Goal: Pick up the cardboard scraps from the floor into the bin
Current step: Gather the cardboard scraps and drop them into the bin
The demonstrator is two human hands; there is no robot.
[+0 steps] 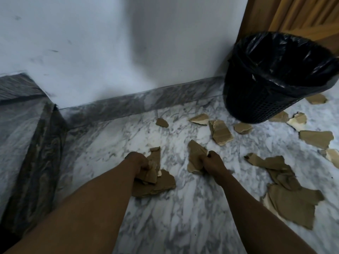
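Torn brown cardboard scraps lie scattered over the marble floor. My left hand [137, 161] grips a bunch of scraps [155, 177] low over the floor at the centre. My right hand [212, 162] holds a crumpled scrap [195, 155] just to its left. A black mesh bin [264, 99] lined with a black bag stands at the upper right, beyond and to the right of both hands. A large torn sheet [293, 204] lies at the right, and a long scrap [221, 132] rests between my right hand and the bin. Several small pieces [316, 137] lie around the bin's base.
A white wall [110, 52] with a grey marble skirting [128, 103] runs across the back. A marble step or ledge [27, 134] rises at the left. A wooden door [293, 15] stands behind the bin. Bare marble floor [165, 226] lies between my forearms.
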